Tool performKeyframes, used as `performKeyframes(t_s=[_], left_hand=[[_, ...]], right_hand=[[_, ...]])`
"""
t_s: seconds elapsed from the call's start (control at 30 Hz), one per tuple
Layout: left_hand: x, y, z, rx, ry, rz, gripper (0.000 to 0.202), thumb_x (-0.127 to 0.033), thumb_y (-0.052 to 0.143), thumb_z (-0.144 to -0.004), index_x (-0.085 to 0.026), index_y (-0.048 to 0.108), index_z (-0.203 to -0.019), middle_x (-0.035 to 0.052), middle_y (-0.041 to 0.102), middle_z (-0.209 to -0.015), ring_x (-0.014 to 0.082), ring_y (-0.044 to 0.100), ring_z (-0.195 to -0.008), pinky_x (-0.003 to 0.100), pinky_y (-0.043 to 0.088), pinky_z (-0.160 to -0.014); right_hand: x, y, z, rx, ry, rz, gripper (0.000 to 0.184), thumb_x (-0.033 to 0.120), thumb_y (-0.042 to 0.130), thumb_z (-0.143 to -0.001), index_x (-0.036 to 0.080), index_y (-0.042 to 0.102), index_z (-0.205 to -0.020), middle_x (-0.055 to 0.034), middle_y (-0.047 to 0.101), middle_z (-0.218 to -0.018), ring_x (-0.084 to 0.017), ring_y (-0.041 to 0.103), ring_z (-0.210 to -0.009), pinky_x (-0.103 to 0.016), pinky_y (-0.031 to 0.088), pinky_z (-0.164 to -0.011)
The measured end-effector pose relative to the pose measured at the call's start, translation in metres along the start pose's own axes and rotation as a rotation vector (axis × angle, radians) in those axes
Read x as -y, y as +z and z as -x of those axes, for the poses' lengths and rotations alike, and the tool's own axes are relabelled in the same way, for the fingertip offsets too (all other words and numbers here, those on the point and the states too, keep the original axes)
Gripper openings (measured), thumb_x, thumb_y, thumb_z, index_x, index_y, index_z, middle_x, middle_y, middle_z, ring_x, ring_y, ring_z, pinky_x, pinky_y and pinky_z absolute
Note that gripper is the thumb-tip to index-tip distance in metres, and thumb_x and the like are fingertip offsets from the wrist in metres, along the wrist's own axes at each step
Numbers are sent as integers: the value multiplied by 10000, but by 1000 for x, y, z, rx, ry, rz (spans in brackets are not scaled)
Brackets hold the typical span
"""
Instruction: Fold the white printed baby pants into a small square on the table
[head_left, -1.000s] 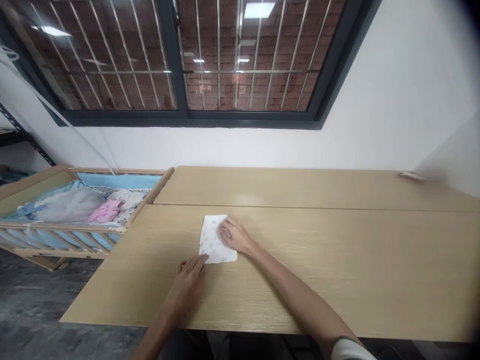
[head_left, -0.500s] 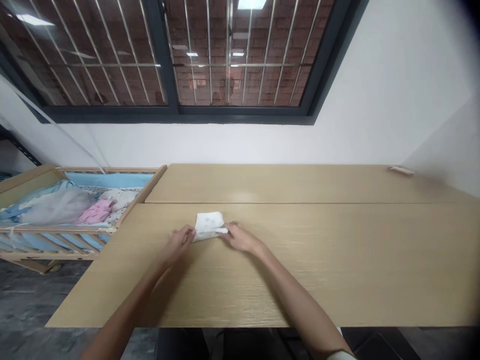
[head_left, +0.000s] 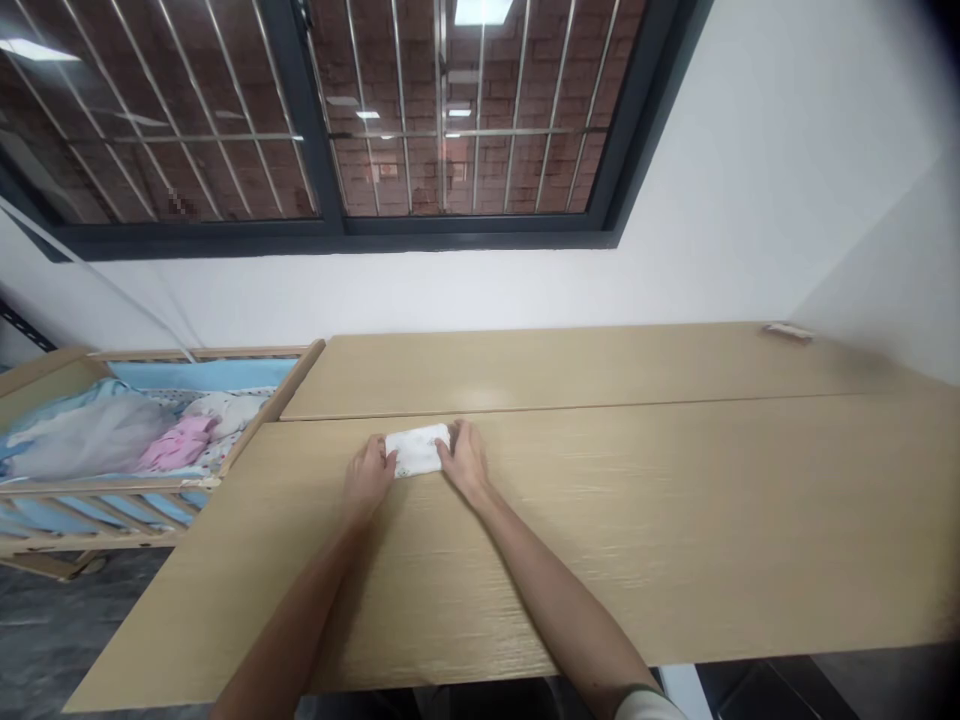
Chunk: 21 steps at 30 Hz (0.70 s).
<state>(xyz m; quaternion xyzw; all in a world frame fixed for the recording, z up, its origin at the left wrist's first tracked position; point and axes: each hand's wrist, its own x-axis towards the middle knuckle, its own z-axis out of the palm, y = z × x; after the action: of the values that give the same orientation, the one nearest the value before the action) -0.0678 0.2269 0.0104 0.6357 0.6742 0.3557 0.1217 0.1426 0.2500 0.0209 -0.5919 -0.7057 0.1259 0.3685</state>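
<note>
A small folded white cloth (head_left: 417, 451) with faint marks on it lies on the wooden table, left of the table's middle. My left hand (head_left: 369, 476) grips its left end, thumb on top and fingers behind. At the opposite end my right hand (head_left: 466, 462) holds on in the same way, with the thumb over the near side. The cloth forms a compact rectangle between both hands. Its underside and the fingertips behind it are hidden.
The wooden table (head_left: 637, 520) has a seam running across it. Beside it on the left stands a wooden crib (head_left: 112, 490) holding bedding and a pink cloth (head_left: 178, 443). A small flat object (head_left: 787, 331) lies at the far right, by the wall. A barred window is above.
The cloth has been folded over from a squarer shape into a shorter, narrower rectangle. My hands have shifted from its near corners to its two ends. The view has tilted slightly.
</note>
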Motion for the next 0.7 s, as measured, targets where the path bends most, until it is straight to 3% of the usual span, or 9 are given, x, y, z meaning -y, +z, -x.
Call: performKeyframes(t_s=[0.1, 0.2, 0.27, 0.4, 0.57, 0.7], left_hand=[[-7, 8, 7, -75, 74, -21, 428, -413, 466, -991, -172, 496, -1344, 209, 564, -1398, 335, 492, -1357, 517, 384, -1122], [-16, 18, 13, -88, 266, -35, 619, -497, 375, -1019, -125, 336, -1513, 216, 388, -1574, 311, 349, -1479, 497, 325, -1193], [-21, 25, 18, -20, 382, -72, 691, -527, 313, -1031, -97, 243, -1567, 211, 341, -1609, 297, 299, -1511, 490, 311, -1209], [-21, 28, 25, 112, 426, -189, 714, -541, 281, -1040, -86, 233, -1587, 183, 320, -1631, 291, 230, -1539, 479, 289, -1224], [-8, 22, 29, 89, 370, -295, 685, -521, 278, -1043, -130, 219, -1603, 164, 301, -1642, 305, 244, -1535, 510, 255, -1230], [0, 17, 28, 49, 334, -304, 731, -530, 314, -1032, -71, 210, -1592, 227, 257, -1642, 344, 202, -1542, 533, 259, -1218]], right_hand=[[7, -1, 5, -55, -174, 54, 544, 362, 423, -996, 92, 413, -1469, -229, 500, -1448, -325, 434, -1385, -493, 354, -1144], [16, 3, 9, 114, -439, 109, 597, 323, 406, -999, 85, 353, -1543, -193, 374, -1591, -288, 272, -1508, -475, 216, -1237], [18, 9, 11, 258, -524, 142, 649, 306, 446, -974, 75, 324, -1569, -178, 336, -1623, -281, 215, -1536, -476, 162, -1258], [14, 16, 13, 347, -497, 184, 651, 325, 427, -996, 89, 303, -1590, -152, 325, -1638, -258, 181, -1554, -469, 125, -1273], [5, 6, 11, 337, -420, 192, 586, 366, 262, -1064, 139, 290, -1604, -112, 291, -1657, -232, 169, -1562, -477, 137, -1272], [-5, -3, 10, 352, -291, 194, 641, 421, 204, -1072, 112, 168, -1632, -144, 230, -1671, -256, 148, -1566, -505, 177, -1255]])
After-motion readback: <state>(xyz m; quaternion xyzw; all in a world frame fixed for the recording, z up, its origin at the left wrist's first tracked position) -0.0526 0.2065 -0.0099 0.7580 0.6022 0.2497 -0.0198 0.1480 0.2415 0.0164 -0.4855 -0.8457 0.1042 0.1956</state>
